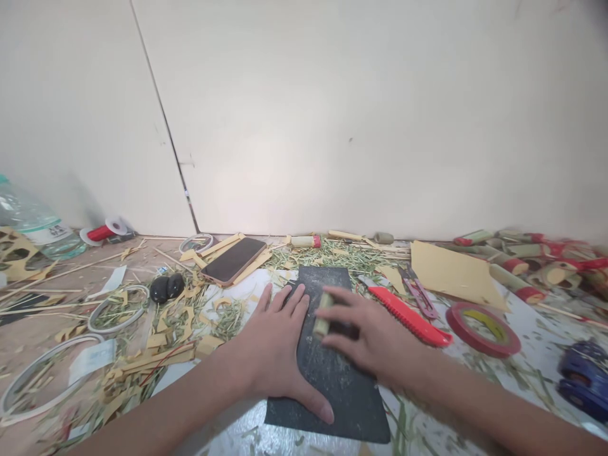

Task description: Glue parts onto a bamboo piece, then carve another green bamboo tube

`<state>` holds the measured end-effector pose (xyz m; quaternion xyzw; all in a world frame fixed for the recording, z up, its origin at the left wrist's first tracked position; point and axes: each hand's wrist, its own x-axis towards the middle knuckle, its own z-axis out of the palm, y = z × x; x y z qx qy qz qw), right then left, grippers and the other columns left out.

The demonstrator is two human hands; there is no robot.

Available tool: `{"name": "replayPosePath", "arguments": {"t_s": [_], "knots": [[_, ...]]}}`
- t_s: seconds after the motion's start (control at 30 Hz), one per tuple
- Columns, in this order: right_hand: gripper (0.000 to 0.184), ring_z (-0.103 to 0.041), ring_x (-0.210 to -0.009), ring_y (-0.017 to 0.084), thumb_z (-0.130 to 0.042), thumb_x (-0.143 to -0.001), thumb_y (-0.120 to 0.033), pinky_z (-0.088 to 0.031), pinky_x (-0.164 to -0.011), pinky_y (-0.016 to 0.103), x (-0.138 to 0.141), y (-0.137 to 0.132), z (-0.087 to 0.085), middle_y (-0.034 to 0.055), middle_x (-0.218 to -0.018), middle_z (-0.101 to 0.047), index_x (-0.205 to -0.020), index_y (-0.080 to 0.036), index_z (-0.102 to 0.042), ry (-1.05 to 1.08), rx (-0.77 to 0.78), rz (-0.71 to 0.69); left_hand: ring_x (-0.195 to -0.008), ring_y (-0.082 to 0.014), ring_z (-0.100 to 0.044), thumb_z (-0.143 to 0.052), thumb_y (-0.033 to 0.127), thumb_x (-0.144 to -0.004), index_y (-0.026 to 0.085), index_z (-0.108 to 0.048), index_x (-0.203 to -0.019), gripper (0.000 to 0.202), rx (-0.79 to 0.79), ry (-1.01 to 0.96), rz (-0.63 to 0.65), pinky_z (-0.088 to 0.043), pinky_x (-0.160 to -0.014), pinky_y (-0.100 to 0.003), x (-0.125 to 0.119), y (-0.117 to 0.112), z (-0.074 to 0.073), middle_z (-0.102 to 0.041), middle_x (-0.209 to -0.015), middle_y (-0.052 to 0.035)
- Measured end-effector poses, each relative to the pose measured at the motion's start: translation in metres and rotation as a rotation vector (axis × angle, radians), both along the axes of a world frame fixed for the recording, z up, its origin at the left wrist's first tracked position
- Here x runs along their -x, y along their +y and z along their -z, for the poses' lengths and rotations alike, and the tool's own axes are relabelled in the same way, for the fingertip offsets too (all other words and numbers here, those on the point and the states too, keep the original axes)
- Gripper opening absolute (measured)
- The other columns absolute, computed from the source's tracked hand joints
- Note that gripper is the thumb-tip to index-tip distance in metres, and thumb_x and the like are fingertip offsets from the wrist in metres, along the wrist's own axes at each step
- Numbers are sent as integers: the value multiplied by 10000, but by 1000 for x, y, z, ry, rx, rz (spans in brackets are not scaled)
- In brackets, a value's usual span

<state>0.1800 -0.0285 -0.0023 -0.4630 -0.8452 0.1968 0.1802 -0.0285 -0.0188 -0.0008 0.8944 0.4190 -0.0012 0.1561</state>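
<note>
A dark sheet of sandpaper lies flat on the table in front of me. My left hand rests flat on its left edge with the fingers stretched out, pressing it down. My right hand grips a short pale green bamboo piece and holds it against the sheet's upper middle. The fingers of the right hand curl round the piece.
A red utility knife, small scissors, a roll of red tape and yellow card lie to the right. A phone, black stones, a water bottle, wire rings and bamboo scraps litter the left. Taped bamboo sections pile far right.
</note>
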Motion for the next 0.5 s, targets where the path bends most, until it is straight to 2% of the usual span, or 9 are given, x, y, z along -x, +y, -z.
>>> {"name": "replayPosePath", "arguments": {"t_s": [0.07,0.17,0.2,0.3,0.33,0.43,0.5], "knots": [[342,-489,-1251,312,-632,-812,-322,-408,-1022,486,-1,0,0,118,-1448,-431,-1143,-250,-681,-13,-5,98,-1437,-364,-10,-522,834,-554,145,-70,-1504,1257,-14,-3,7,35,-1157,-567,0,0,0,-25,-1568,-114],[309,-508,-1235,298,-630,-804,-301,-449,-989,452,-3,1,-2,71,-1476,-398,-1107,-289,-689,-22,47,-47,-1434,-374,-23,-527,833,-553,142,-110,-1501,1245,-19,-5,4,33,-1156,-573,1,-1,0,-39,-1567,-121],[298,-513,-1229,302,-635,-803,-313,-443,-995,460,-3,2,-3,70,-1462,-419,-1094,-291,-695,-20,43,-31,-1434,-375,-19,-527,833,-554,139,-106,-1501,1247,-19,-6,2,31,-1156,-574,1,-1,0,-37,-1568,-118],[321,-469,-1267,316,-583,-848,-351,-422,-1004,495,-6,4,-4,104,-1432,-450,-1143,-263,-674,-46,6,153,-1436,-367,-4,-515,836,-560,132,-71,-1502,1257,-8,-6,4,41,-1155,-576,1,-1,-1,-17,-1568,-108],[325,-473,-1261,324,-599,-833,-338,-425,-998,502,-6,3,-4,111,-1450,-424,-1139,-259,-677,-49,11,155,-1437,-366,-3,-514,836,-559,134,-73,-1502,1256,-4,-5,6,45,-1153,-579,1,-1,-2,-17,-1568,-107],[331,-486,-1251,303,-633,-802,-313,-436,-996,465,-5,-1,-2,82,-1470,-398,-1129,-292,-680,-32,48,-22,-1436,-368,-16,-519,831,-563,146,-82,-1503,1243,-2,-4,9,34,-1153,-583,1,-1,-2,-31,-1568,-111],[316,-510,-1227,303,-629,-809,-329,-436,-992,475,-4,-3,0,97,-1452,-419,-1114,-271,-686,-18,26,65,-1436,-367,-12,-521,831,-560,148,-72,-1504,1248,-13,-3,3,33,-1154,-580,1,-1,-1,-27,-1569,-107]]}}
